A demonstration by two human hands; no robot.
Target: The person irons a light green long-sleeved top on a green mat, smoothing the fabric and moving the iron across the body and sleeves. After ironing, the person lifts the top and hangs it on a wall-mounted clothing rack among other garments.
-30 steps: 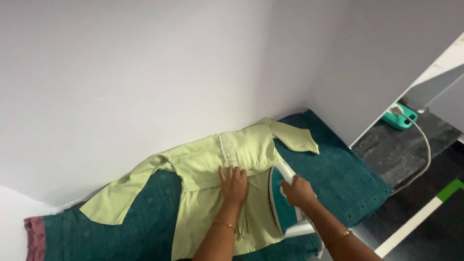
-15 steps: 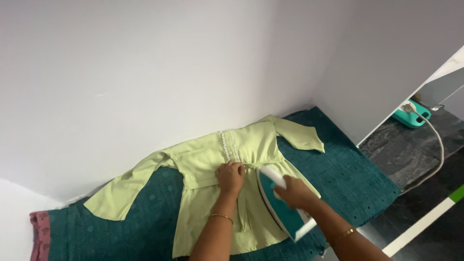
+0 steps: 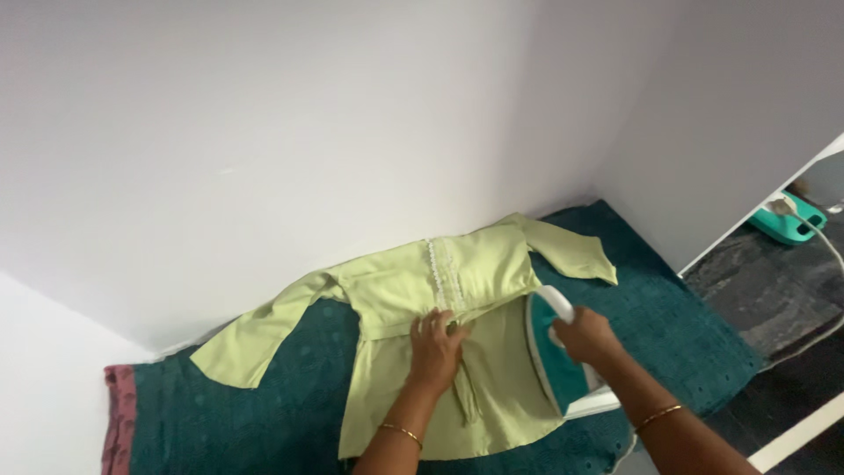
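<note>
Beside our left hand [image 3: 437, 347], pressed flat on the green shirt [image 3: 448, 343], our right hand [image 3: 585, 336] grips the iron [image 3: 556, 365] (lengthwise along the hem side).

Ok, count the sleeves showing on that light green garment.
2. The left sleeve lies spread toward the pink-edged end of the teal cloth; the right sleeve points toward the wall corner. Neither is hidden.
</note>
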